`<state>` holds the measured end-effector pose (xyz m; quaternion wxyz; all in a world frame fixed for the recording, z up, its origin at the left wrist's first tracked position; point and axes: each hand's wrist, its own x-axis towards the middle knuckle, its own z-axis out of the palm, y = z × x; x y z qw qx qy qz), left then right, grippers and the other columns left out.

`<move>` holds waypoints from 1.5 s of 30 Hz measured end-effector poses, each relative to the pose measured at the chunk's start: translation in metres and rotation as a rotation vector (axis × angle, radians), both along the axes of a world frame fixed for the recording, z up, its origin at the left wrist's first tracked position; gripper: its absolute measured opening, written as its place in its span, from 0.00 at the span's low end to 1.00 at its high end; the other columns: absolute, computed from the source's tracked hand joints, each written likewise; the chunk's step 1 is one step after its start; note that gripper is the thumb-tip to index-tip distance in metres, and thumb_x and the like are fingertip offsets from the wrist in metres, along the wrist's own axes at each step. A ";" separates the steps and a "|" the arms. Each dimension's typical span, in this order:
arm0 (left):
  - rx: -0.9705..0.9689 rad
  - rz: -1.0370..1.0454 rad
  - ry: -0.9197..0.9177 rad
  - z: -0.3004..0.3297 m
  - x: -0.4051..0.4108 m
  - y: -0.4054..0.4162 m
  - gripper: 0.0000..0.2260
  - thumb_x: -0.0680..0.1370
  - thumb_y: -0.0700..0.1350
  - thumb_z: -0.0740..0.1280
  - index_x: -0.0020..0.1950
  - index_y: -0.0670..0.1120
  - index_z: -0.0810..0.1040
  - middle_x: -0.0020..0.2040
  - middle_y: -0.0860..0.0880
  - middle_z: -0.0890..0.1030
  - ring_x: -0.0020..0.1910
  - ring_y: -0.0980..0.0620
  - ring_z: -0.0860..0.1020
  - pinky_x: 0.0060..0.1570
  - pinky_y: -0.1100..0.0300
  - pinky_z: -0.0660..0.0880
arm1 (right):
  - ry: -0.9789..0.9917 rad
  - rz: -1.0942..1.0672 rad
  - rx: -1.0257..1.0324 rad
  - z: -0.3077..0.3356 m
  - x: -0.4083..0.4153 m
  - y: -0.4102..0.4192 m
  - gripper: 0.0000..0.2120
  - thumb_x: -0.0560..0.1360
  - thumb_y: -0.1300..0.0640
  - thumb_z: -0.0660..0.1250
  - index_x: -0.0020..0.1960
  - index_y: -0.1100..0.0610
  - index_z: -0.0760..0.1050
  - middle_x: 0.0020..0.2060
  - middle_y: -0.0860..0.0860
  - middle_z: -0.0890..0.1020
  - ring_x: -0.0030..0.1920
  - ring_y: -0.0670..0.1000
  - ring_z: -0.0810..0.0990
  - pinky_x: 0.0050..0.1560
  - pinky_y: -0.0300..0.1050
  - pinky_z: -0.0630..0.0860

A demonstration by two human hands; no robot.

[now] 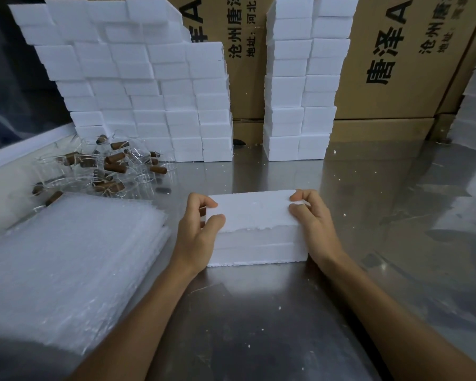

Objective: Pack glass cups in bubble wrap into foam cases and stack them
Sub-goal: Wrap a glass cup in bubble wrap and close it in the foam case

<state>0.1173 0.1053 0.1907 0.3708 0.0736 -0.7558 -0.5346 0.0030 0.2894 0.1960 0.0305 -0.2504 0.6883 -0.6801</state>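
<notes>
Both arms reached forward; left hand (201,224) and right hand (311,218) gripped the foam case (254,215) ends, fingers (213,220) curled over its top, on the table (259,312).

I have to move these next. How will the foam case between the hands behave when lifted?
The foam case probably lifts light and stiff. Its halves may separate along the seam, so the left hand and right hand gripping both ends helps. Crumbly edges likely shed bits.

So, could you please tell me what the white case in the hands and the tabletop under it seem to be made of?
The case looks like expanded foam: matte white, with crumbly edges and loose crumbs nearby. The tabletop appears to be brushed steel, grey and softly reflecting the stacked cases.
</notes>
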 end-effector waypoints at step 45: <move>-0.189 0.096 -0.088 -0.002 0.024 -0.031 0.30 0.62 0.62 0.77 0.63 0.56 0.80 0.60 0.57 0.80 0.56 0.60 0.78 0.47 0.67 0.78 | 0.127 0.364 0.297 0.007 -0.016 0.027 0.40 0.63 0.62 0.82 0.67 0.39 0.70 0.62 0.47 0.77 0.61 0.46 0.77 0.52 0.34 0.78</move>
